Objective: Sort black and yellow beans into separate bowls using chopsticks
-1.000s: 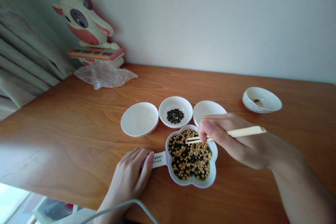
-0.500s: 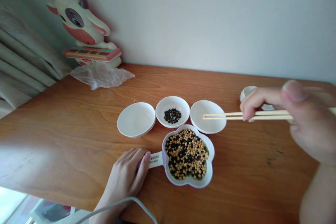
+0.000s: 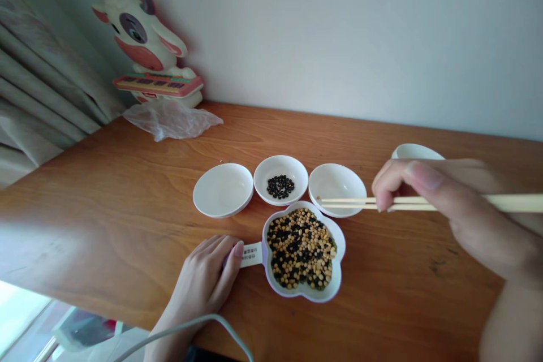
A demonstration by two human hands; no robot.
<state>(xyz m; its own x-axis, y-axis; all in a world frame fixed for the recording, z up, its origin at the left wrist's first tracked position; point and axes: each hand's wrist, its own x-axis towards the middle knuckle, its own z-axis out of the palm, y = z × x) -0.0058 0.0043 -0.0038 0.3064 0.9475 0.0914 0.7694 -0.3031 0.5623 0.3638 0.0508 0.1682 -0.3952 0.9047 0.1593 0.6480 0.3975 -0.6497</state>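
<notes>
My left hand (image 3: 208,271) is closed around the labelled handle of a white flower-shaped dish (image 3: 338,274), which rests on the table full of mixed black and tan beans (image 3: 299,246). In my right hand (image 3: 436,192) is a pair of pale chopsticks (image 3: 407,203), tips pointing left. The tips lie over the near-left part of the right white bowl (image 3: 339,175), close to the dish's far edge. A tiny tan speck shows at the tips; whether they grip it I cannot tell. Black beans (image 3: 280,186) lie in the middle white bowl (image 3: 300,172).
A left white bowl (image 3: 223,189) stands beside the middle one. Another white bowl (image 3: 418,151) is partly hidden behind my right hand. A clear plastic bag (image 3: 172,120) and a cow-shaped toy keyboard (image 3: 156,62) sit at the back left. A cable (image 3: 199,321) crosses my left forearm.
The chopsticks have moved left and nearer to me, from over the right bowl's middle to its near-left rim. My left hand stays on the handle. The view has shifted slightly.
</notes>
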